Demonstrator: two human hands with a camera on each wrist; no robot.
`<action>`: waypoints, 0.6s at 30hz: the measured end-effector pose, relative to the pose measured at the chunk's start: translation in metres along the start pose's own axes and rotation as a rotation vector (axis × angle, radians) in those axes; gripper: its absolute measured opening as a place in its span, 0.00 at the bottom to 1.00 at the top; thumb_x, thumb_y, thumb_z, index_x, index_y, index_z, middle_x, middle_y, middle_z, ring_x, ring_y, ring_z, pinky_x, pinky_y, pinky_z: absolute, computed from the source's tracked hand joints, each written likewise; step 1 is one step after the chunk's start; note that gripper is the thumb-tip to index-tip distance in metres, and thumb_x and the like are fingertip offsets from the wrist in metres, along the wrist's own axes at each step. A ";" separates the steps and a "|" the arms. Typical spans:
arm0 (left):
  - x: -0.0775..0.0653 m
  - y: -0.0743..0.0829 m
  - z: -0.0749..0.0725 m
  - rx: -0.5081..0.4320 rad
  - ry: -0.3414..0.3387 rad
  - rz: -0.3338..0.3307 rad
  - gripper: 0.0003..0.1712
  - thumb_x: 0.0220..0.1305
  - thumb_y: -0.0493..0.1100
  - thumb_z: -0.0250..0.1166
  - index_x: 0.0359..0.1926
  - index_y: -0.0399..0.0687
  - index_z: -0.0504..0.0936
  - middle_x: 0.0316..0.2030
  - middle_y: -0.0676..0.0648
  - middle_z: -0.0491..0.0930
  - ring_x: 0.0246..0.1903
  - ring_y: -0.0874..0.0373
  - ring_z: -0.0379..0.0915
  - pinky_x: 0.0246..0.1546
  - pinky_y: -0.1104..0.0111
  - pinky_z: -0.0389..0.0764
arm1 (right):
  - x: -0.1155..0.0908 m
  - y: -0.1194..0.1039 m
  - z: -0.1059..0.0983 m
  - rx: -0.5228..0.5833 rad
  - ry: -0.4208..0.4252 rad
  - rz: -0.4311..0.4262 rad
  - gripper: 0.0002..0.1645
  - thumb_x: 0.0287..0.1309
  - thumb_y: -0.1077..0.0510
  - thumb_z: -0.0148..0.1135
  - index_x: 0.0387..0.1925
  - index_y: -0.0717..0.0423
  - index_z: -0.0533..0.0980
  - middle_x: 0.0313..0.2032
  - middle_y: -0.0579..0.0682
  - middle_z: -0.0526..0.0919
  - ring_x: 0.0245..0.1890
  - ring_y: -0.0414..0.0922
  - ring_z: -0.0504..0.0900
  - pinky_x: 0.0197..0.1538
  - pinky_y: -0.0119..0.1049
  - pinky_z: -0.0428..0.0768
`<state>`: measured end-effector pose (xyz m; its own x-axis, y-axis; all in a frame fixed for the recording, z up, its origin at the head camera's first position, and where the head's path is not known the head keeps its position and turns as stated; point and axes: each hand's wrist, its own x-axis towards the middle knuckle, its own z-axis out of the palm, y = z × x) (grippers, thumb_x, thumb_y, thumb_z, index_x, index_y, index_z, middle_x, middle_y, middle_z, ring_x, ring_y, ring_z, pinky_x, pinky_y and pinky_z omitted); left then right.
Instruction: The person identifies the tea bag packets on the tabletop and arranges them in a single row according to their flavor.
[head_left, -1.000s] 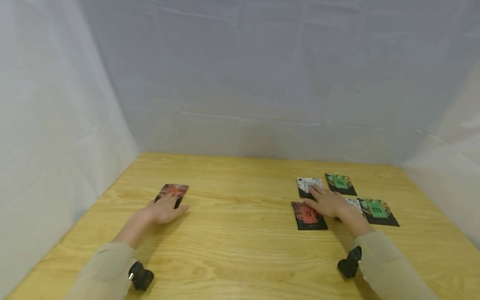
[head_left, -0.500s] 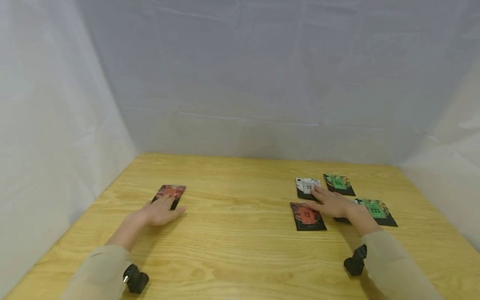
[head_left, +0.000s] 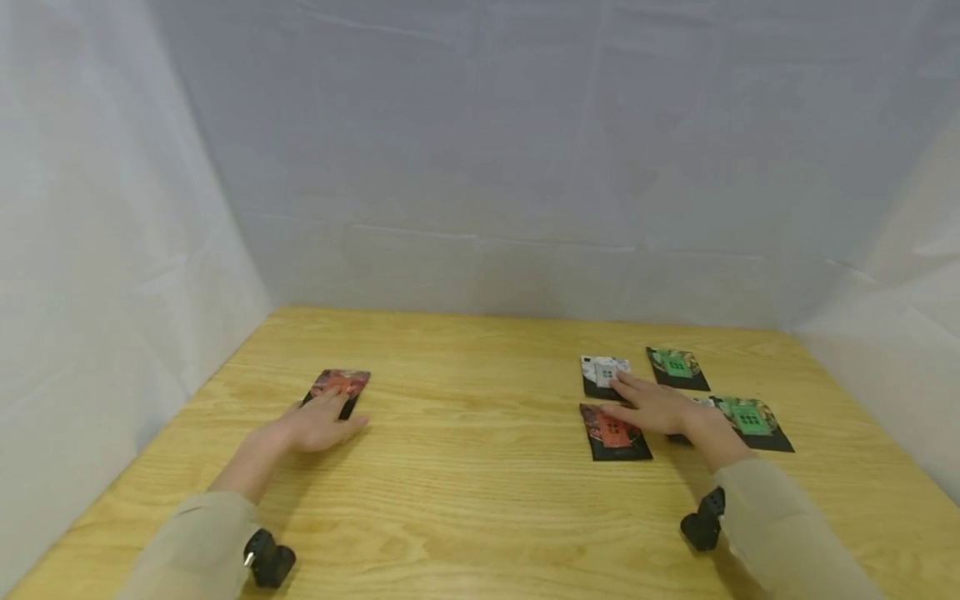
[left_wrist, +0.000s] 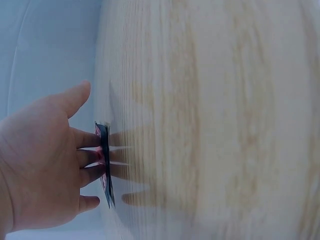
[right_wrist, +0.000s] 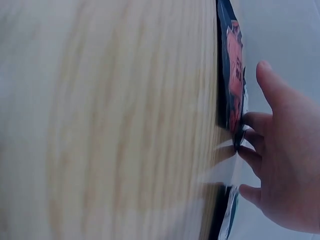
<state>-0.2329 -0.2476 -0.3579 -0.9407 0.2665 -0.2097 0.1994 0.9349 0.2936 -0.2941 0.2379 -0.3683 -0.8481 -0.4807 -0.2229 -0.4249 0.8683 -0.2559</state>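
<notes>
My left hand (head_left: 318, 423) lies flat over a red and black packet (head_left: 347, 382) at the left, straight fingertips on its face. In the left wrist view, the fingers (left_wrist: 89, 159) touch that thin packet (left_wrist: 105, 162) from above. At the right, my right hand (head_left: 660, 406) reaches forward with extended fingers. Its fingertips rest on the lower right part of a white and black packet (head_left: 597, 367). A second red and black packet (head_left: 613, 432) lies just in front, by the thumb. Another white packet is mostly hidden under the hand and wrist.
Two green and black packets (head_left: 752, 418) lie to the right of the right hand, one of them farther back. White sheeting (head_left: 480, 167) encloses the wooden table (head_left: 465, 467) at the back and sides. A black wrist camera (head_left: 703, 521) sits on each sleeve.
The white packet under my right fingertips has slid a little to the left, away from the far green packet, and the right hand moved with it. My left hand has hardly moved.
</notes>
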 end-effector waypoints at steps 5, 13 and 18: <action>0.000 0.001 -0.001 0.005 0.007 0.006 0.46 0.69 0.62 0.44 0.66 0.22 0.52 0.65 0.23 0.46 0.65 0.31 0.41 0.57 0.33 0.43 | 0.004 -0.005 0.000 -0.005 -0.011 -0.008 0.47 0.65 0.32 0.39 0.70 0.63 0.51 0.70 0.65 0.45 0.67 0.64 0.46 0.63 0.63 0.49; 0.000 0.003 0.000 0.001 -0.005 0.009 0.46 0.69 0.62 0.44 0.67 0.23 0.50 0.66 0.24 0.45 0.65 0.31 0.41 0.58 0.34 0.42 | 0.003 -0.006 0.000 -0.016 -0.011 -0.011 0.46 0.65 0.33 0.40 0.70 0.63 0.51 0.70 0.65 0.45 0.67 0.65 0.47 0.63 0.62 0.51; 0.001 0.003 -0.001 -0.006 -0.012 0.008 0.45 0.70 0.60 0.45 0.67 0.23 0.50 0.66 0.23 0.45 0.65 0.30 0.41 0.57 0.33 0.42 | 0.000 -0.003 0.001 -0.027 -0.002 -0.043 0.46 0.65 0.35 0.41 0.70 0.64 0.51 0.69 0.65 0.45 0.67 0.64 0.48 0.63 0.62 0.52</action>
<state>-0.2333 -0.2446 -0.3566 -0.9360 0.2764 -0.2181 0.2049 0.9314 0.3010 -0.2921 0.2354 -0.3686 -0.8283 -0.5177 -0.2144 -0.4692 0.8499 -0.2396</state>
